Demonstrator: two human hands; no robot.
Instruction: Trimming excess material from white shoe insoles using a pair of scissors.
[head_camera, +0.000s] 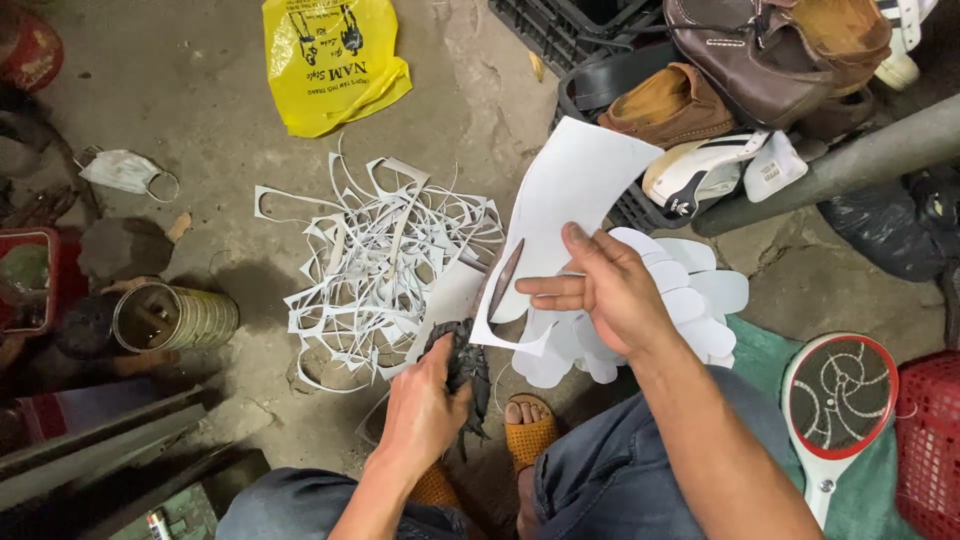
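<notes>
Between the knees, over concrete floor (200, 110): both hands at work on white sheet.
Left hand (420, 410): closed around dark scissors (468, 368), blades point up-right into sheet edge.
Right hand (605, 290): pinched on white sheet (570, 180), also a fan of cut white soles (690, 300) beneath.
Sheet axis: long, runs lower-left to upper-right, away from body.
Nearer hand: right holds it; left just below the lower edge.
Offcuts (380, 260): tangled pile left of sheet.

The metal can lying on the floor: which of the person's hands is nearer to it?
Left. The left hand, gripping dark scissors, is just right of the metal can. The right hand holds a white sheet farther right, beyond the white offcuts.
</notes>
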